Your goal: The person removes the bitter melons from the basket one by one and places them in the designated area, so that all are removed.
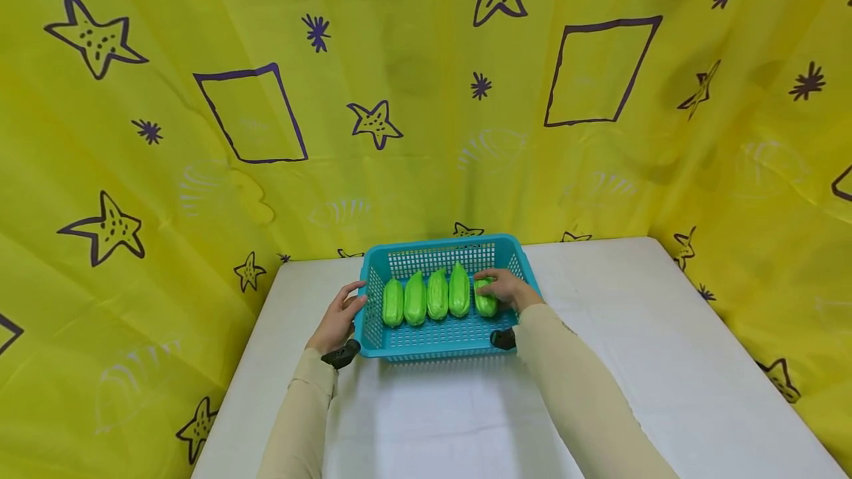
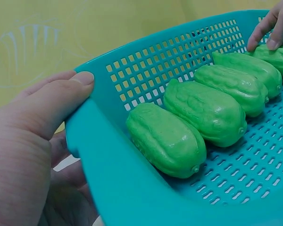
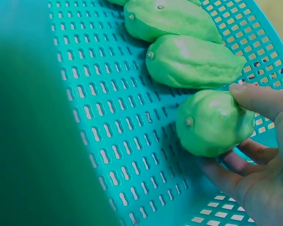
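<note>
Already, four green fruits [image 1: 416,300] lie rowed between the left hand [image 1: 336,322], gripping the basket rim [image 1: 433,352], and the right hand [image 1: 507,289], curled round an unreleased fifth [image 3: 207,125].

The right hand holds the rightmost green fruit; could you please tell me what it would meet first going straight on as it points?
Probably the next green fruit, just left of the held fruit, as the right hand points leftward; depth is unclear, so it might pass above.

5 grn veg [image 1: 437,294], in row, w/in rect. teal basket [image 1: 435,351]
</note>
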A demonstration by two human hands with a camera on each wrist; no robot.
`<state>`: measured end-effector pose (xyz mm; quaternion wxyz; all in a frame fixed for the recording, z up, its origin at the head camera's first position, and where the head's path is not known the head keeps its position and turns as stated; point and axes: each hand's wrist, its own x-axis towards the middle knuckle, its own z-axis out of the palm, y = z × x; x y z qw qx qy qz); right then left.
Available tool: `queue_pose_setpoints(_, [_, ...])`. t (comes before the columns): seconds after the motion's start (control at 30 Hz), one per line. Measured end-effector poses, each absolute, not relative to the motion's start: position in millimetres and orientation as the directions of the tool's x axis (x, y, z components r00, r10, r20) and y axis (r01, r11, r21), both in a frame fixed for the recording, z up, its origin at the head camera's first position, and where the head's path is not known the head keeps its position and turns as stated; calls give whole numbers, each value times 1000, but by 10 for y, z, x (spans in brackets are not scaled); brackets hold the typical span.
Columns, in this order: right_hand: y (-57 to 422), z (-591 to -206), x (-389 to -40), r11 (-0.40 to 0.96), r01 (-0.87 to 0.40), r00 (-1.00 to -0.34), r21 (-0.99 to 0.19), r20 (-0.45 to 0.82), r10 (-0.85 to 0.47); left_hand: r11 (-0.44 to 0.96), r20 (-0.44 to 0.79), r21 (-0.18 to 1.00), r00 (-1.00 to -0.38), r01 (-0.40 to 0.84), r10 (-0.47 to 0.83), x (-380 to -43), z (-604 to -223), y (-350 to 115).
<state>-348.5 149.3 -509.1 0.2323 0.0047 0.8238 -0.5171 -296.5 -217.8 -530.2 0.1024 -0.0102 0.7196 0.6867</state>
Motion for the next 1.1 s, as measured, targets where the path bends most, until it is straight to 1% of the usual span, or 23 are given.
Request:
queue_pose_setpoints(0.1, [1479,-5084,-3478,448,254,-898,-857,-381,-221,53,-160,987,-979,-155,127,-2962,-5308,-2189])
queue_pose_setpoints(0.3, [1501,-5052,-3452,440,211,-916,-873,-333,-222,37,-143,990,-976,-139,162,-2948,-5289,-2182])
queue_pose_setpoints(0.4, [1519,-5046,-3468,433,211,-917,-876,-331,-223,34,-139,990,-974,-135,176,-2930,-5260,-2180])
queue_pose_setpoints(0.63, [1530,-5013,-3497,469,175,-923,-866,-310,-228,42,-119,993,-979,-114,167,-2954,-5313,-2216])
queue_pose_setpoints(0.87, [1512,-4935,-3513,479,133,-932,-868,-274,-236,93,-124,990,-977,-110,170,-2944,-5305,-2223])
queue_pose_setpoints(1.1, [1493,-4807,-3527,485,88,-941,-870,-232,-246,69,-109,993,-979,-99,171,-2956,-5307,-2204])
